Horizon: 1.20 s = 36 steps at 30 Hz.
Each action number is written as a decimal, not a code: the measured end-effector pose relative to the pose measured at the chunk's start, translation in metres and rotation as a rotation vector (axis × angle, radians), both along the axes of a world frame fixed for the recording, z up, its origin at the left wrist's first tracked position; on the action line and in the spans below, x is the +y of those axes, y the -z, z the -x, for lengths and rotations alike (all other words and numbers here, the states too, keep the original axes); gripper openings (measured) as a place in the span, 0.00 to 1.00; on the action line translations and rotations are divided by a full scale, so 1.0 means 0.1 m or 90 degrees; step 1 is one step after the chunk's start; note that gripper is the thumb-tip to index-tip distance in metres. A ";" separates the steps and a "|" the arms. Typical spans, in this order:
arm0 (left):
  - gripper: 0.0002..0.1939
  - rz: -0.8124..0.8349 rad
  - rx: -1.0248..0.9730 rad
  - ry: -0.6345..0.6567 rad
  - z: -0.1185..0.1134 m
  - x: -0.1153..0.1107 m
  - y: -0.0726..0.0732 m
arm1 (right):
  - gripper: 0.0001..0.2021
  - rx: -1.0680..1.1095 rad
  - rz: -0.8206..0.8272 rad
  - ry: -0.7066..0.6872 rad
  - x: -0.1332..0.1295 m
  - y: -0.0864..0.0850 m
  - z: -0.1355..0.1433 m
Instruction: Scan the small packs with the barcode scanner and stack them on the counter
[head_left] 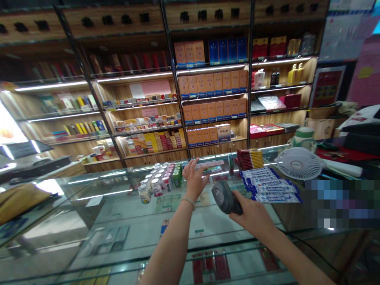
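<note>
My right hand (252, 211) is wrapped round the handle of a dark grey barcode scanner (222, 194), held above the glass counter (145, 233). Its head points up and to the left. Further forward, my left hand (194, 178) reaches over the counter with its fingers apart and nothing visible in them. Just left of it stand rows of small round containers (156, 186) with white lids; the nearest ones, green containers (177, 176), are partly behind the hand. To the right of the scanner lies a fanned stack of blue-and-white packets (270, 184).
Red-and-yellow packs (249, 158) are stacked behind the packets. A white fan (298, 163) and a green-and-white jug (304, 136) stand on the right. A black cable (311, 249) trails below my right forearm. Lit shelves (213, 148) with boxed goods line the back.
</note>
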<state>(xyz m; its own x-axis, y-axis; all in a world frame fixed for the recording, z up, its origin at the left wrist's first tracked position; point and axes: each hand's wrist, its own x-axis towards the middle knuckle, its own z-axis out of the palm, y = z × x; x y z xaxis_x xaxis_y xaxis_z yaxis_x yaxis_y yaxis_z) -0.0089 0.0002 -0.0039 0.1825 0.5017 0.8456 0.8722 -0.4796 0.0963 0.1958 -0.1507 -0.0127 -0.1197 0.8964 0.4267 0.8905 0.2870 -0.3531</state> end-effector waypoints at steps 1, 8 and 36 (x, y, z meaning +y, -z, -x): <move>0.12 0.001 0.001 -0.003 0.00 0.00 0.00 | 0.20 -0.009 -0.007 -0.006 0.00 0.00 0.00; 0.11 -0.004 0.007 -0.010 0.00 -0.01 -0.02 | 0.14 -0.072 -0.089 0.007 0.11 0.09 0.01; 0.11 -0.006 -0.017 0.022 0.01 0.02 -0.02 | 0.30 -0.080 0.047 -0.070 0.46 0.08 -0.10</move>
<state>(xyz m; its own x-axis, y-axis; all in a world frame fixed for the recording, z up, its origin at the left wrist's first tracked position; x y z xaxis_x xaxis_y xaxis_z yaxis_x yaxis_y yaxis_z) -0.0099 0.0021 -0.0018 0.1769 0.4880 0.8548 0.8519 -0.5109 0.1154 0.2057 -0.1044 -0.0207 -0.2671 0.9035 0.3351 0.8936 0.3624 -0.2648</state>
